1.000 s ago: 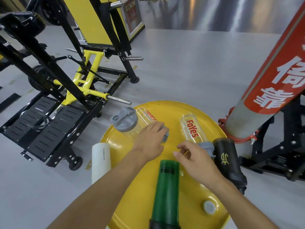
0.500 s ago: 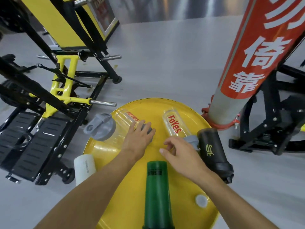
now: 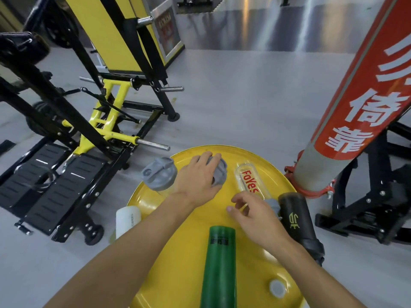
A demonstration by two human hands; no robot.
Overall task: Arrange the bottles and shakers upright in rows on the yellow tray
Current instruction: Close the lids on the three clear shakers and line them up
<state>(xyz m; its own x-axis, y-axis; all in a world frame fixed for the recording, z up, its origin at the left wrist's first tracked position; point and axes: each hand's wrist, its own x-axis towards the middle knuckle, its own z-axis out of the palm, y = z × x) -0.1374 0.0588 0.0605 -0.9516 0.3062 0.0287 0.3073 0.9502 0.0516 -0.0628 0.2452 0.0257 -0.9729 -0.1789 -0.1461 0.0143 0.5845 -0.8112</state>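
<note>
Round metal tray [image 3: 224, 218]: glossy bright yellow.
Tall plastic shaker [image 3: 219, 265]: translucent dark green, black lettering.
Clear plastic bottle [image 3: 250, 182]: red "FoYes" lettering, grey cap.
Dark cylindrical shaker [image 3: 297, 221]: black, yellow-green logo.
Slanted padded post [image 3: 364, 94]: red, white characters.

Around you is a smooth grey floor [image 3: 233, 103] that reflects light at the far end. On your left stands a black and yellow gym machine [image 3: 93, 121] with ribbed footplates. On your right leans a red padded post [image 3: 364, 96] with white characters.
</note>
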